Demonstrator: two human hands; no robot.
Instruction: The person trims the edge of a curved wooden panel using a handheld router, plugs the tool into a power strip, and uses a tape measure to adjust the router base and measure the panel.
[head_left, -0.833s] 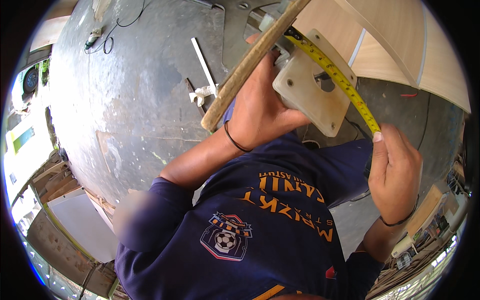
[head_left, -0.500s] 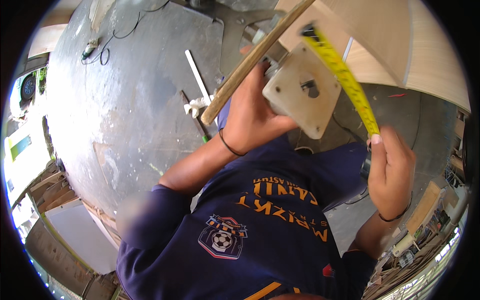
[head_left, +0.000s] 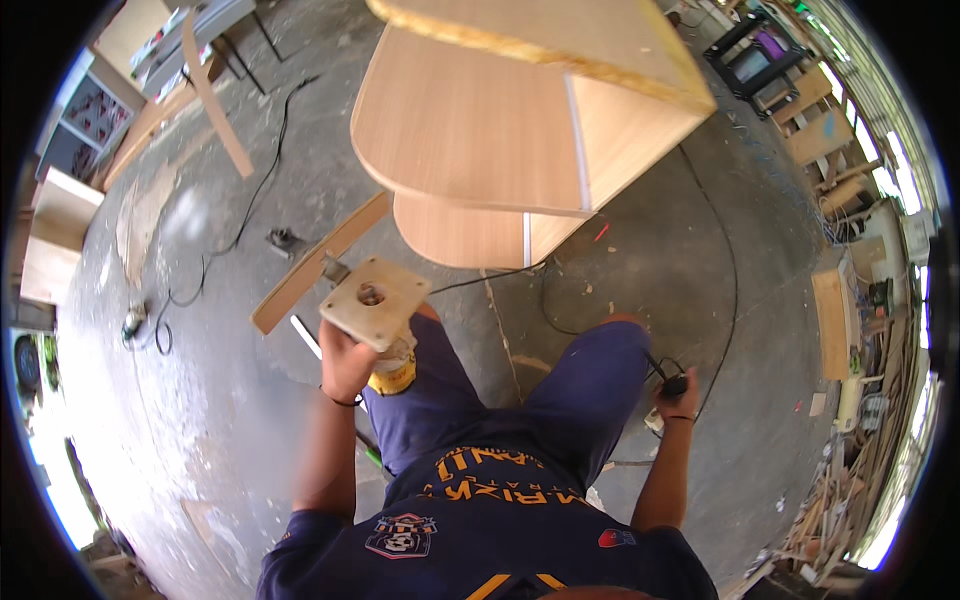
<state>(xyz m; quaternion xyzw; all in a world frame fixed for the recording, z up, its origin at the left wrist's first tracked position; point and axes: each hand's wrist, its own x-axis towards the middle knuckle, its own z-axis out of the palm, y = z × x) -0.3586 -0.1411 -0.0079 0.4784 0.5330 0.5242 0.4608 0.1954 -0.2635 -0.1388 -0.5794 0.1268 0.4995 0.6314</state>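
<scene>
In my left hand (head_left: pixel 348 362) is a trim router, its square, pale base plate (head_left: pixel 378 300) facing up with a round hole in the middle and its yellow body (head_left: pixel 393 376) below. My fingers wrap round it, partly hidden under the plate. A long wooden strip (head_left: pixel 325 258) runs along the plate's far left side, beside a small metal bracket (head_left: pixel 335 268); how they join is unclear. Over by my right knee, my right hand (head_left: pixel 680 400) is closed round a black tape measure (head_left: pixel 676 385), and no yellow blade shows.
A wood-grain shelf unit (head_left: pixel 470 130) with rounded panels stands in front of me. Black cords (head_left: pixel 735 270) cross the concrete floor. A corded power tool (head_left: pixel 134 320) lies far left. Wood offcuts (head_left: pixel 832 320) and a black frame (head_left: pixel 757 62) line the right side.
The yellow blade that stretched over the router's plate is out of sight. My right hand has moved down to the right; my left hand has lowered the router, moving it left. My view has shifted.
</scene>
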